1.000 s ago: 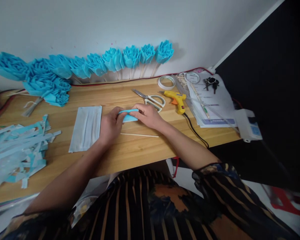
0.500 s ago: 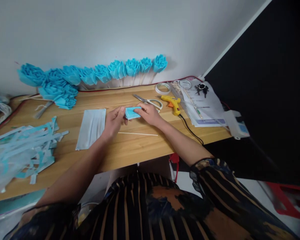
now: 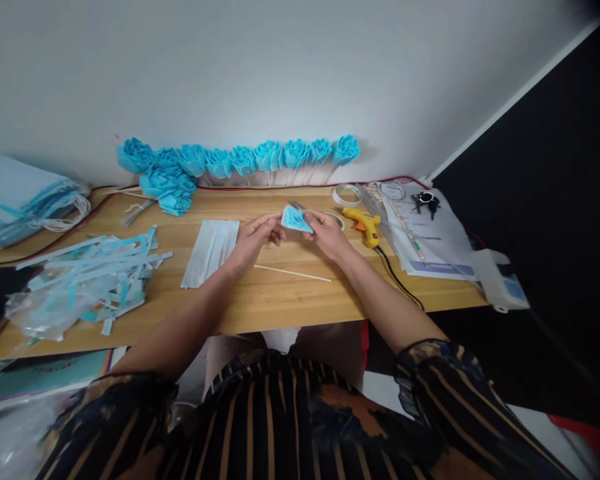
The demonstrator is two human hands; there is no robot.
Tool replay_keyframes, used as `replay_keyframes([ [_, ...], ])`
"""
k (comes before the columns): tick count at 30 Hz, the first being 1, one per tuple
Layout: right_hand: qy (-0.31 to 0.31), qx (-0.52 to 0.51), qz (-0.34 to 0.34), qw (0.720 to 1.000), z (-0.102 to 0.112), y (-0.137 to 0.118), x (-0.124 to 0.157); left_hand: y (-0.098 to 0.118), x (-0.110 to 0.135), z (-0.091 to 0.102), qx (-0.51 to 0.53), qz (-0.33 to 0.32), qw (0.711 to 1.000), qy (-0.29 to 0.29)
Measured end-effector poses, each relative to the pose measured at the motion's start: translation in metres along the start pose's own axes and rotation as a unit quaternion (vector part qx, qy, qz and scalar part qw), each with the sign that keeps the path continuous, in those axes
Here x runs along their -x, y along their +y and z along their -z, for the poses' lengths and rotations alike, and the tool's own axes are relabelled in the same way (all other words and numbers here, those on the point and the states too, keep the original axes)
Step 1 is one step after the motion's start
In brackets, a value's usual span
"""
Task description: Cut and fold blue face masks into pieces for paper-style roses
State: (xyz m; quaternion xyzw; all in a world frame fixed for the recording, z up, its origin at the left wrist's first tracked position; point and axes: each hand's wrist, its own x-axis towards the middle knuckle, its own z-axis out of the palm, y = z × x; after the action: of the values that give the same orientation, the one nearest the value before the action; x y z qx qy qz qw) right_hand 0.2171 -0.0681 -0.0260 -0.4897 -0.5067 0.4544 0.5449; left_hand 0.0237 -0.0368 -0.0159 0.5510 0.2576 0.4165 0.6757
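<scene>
1. The right hand point(image 3: 326, 235) pinches a folded blue piece point(image 3: 295, 219) between thumb and fingers and holds it tilted, just above the bench point(image 3: 280, 307).
2. The piece sits between the two hands, at the right hand's fingertips.
3. The left hand point(image 3: 256, 235) is curled, with its fingertips at the piece's left edge; whether it grips the piece cannot be told.
4. A thin stick point(image 3: 293, 273) lies on the bench just nearer the person than both hands.
5. A flat mask point(image 3: 211, 243) lies just left of the left hand, and a pile of strips point(image 3: 95, 273) lies well beyond it.
6. A glue gun point(image 3: 363, 223) lies just right of the right hand, with tape point(image 3: 347, 193) behind it.
7. Blue flowers point(image 3: 240, 160) line the wall beyond the hands.
</scene>
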Motion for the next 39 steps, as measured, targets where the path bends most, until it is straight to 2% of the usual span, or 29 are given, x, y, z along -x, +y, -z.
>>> replay_keyframes([
  [7,-0.053,-0.15,-0.057,0.986,-0.008,-0.003,0.002,0.003,0.003,-0.004,0.035,0.017,0.999,0.014],
  [12,-0.045,-0.181,-0.084,0.979,-0.011,-0.006,0.005,0.005,0.002,-0.006,0.082,0.052,0.995,0.004],
  [18,-0.034,-0.234,-0.161,0.958,-0.015,-0.015,0.006,0.006,0.002,-0.005,0.086,0.062,0.994,-0.003],
  [23,-0.048,-0.256,-0.199,0.945,-0.015,-0.016,0.006,0.004,0.001,-0.003,0.099,0.068,0.992,-0.029],
  [28,-0.062,-0.261,-0.231,0.935,-0.017,-0.016,0.008,0.002,-0.001,-0.002,0.119,0.072,0.99,-0.022],
  [39,-0.059,-0.266,-0.23,0.934,-0.018,-0.015,0.009,-0.003,-0.003,-0.001,0.12,0.094,0.988,0.015],
])
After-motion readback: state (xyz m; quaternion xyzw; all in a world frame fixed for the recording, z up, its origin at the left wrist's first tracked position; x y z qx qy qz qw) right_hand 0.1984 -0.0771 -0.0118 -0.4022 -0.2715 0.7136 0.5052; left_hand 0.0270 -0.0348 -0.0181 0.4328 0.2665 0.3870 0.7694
